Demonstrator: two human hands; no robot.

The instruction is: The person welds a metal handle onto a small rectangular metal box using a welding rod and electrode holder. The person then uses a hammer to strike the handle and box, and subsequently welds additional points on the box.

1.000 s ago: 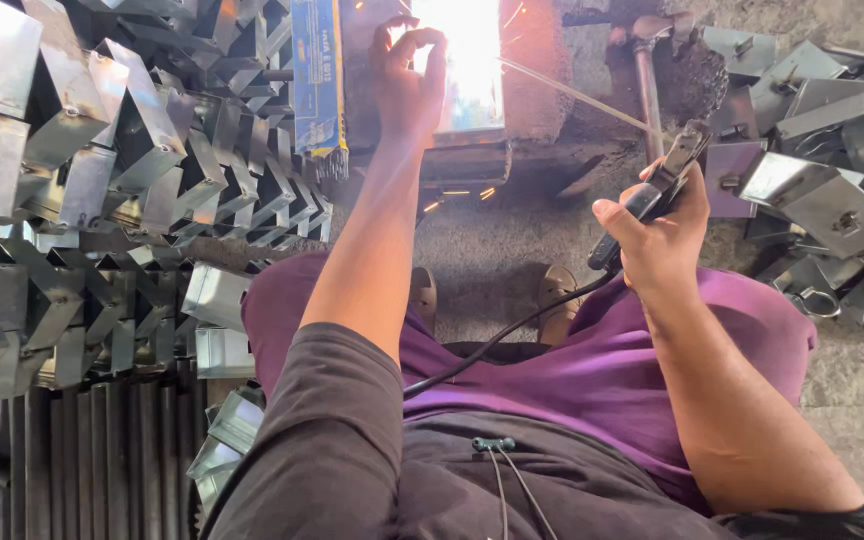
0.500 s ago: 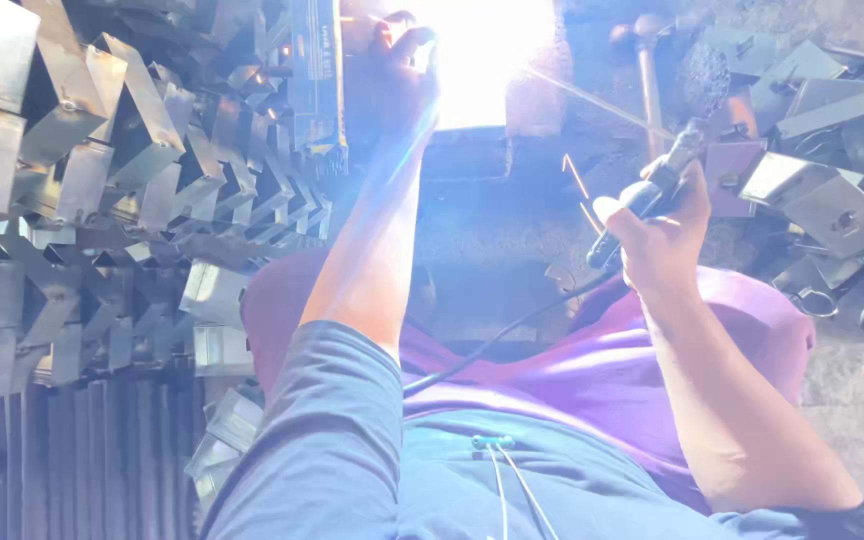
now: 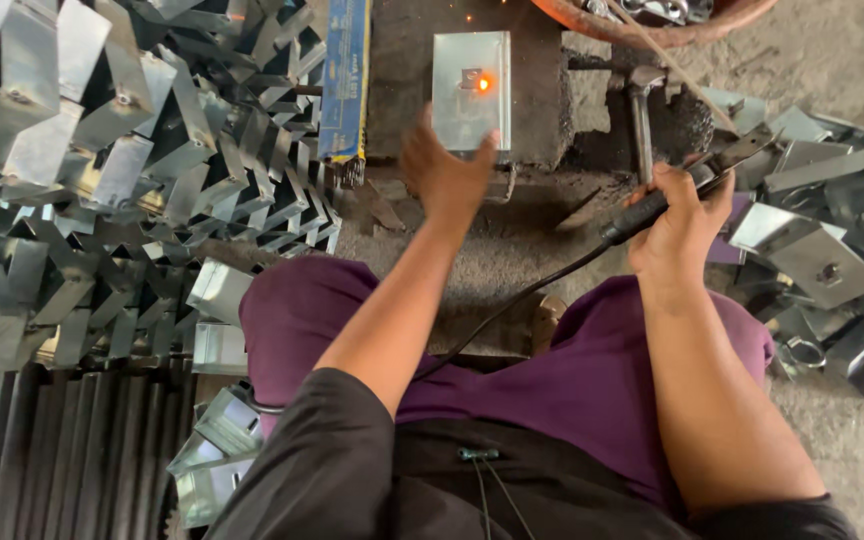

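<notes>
Steel box (image 3: 470,92) on far block, weld spot glowing orange. Left hand (image 3: 444,172) open, hovering just near it. Right hand (image 3: 674,222) grips electrode holder (image 3: 704,172), lifted clear. Finished pieces (image 3: 102,190) stacked left; more blanks (image 3: 817,250) right.

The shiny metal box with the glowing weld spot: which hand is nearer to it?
Left. The left hand is open just below the metal box, fingertips by its lower edge. The right hand is off to its right, gripping the electrode holder.
</notes>
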